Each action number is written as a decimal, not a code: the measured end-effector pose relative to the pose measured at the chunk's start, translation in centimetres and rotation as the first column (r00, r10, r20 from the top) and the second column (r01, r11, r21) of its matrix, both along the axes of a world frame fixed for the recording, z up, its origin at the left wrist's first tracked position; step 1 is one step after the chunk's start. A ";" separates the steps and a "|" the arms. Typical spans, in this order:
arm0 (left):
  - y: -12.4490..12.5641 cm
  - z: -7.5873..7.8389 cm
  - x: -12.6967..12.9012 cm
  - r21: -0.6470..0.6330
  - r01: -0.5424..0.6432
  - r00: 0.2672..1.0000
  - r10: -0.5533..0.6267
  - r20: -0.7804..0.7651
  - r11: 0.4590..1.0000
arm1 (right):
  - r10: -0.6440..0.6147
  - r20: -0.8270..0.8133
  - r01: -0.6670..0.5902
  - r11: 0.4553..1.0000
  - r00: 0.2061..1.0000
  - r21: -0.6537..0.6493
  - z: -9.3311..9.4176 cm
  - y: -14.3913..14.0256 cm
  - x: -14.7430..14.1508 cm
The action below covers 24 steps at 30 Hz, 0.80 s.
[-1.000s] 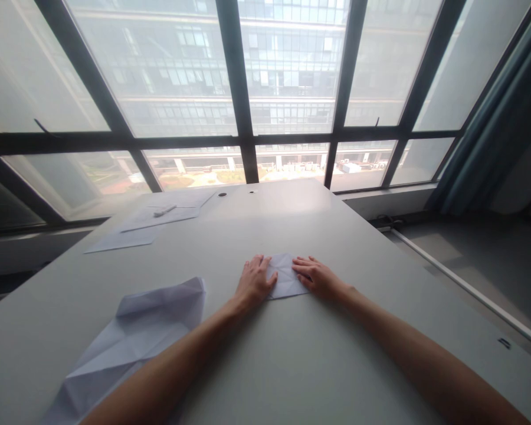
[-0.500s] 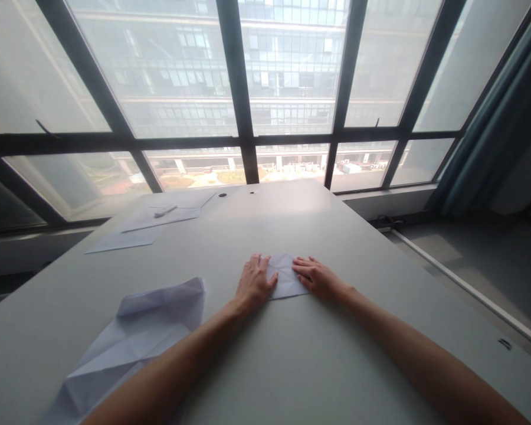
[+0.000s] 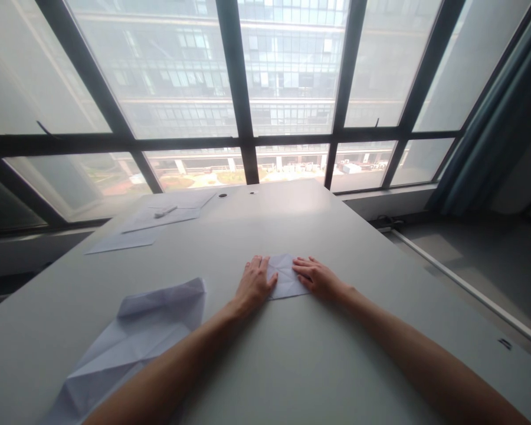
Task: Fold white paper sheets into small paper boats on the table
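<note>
A small folded piece of white paper lies flat on the grey table, creases showing on its top. My left hand rests palm down on its left edge, fingers spread. My right hand lies flat on its right edge, fingers pointing left across the paper. Both hands press the paper against the table; neither grips it.
A larger creased white sheet lies at the near left. Flat paper sheets and a white pen sit at the far left by the window. The table's right edge drops to the floor; a dark curtain hangs at right.
</note>
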<state>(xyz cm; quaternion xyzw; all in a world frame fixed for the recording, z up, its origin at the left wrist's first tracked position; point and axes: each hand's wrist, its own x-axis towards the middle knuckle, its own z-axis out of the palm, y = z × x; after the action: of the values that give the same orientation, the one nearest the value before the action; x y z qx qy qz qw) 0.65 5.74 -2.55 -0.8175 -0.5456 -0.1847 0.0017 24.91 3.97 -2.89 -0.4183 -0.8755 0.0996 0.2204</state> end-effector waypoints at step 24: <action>-0.5 1.0 0.0 0.033 0.212 0.944 -0.214 0.252 0.977 | 0.012 -0.008 -0.012 1.000 1.000 -0.008 0.3 -0.1 -0.1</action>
<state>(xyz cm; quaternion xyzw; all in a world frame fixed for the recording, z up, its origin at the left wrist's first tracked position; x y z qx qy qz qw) 0.65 5.22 -1.55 -0.8412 -0.4493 -0.2883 -0.0861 24.86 3.91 -2.62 -0.4134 -0.8767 0.1062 0.2216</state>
